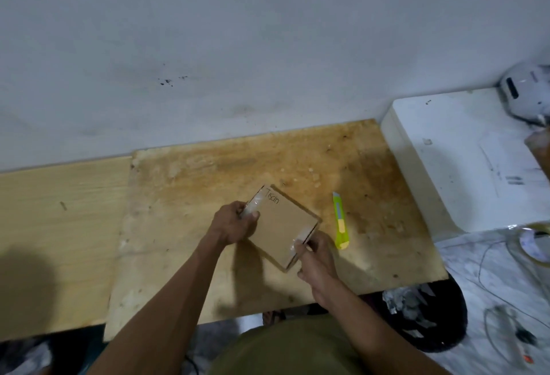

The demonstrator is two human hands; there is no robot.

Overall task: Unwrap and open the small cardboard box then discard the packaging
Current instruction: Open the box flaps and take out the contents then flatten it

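Note:
A small flat brown cardboard box [282,225] with handwriting near its far edge is held just above the stained plywood board [208,196]. Clear tape or film covers its left and right ends. My left hand [236,222] grips the box's left end, thumb on top. My right hand [314,255] pinches the clear wrap at the box's near right corner. A yellow-green utility knife [340,221] lies on the board just right of the box, apart from both hands.
A white appliance-like block [446,160] stands at the right with a white device [526,91] on it. A black bin [431,315] holding crumpled plastic sits below the board's right edge. A marbled surface [491,285] with a tape roll [532,243] and wires lies at the right.

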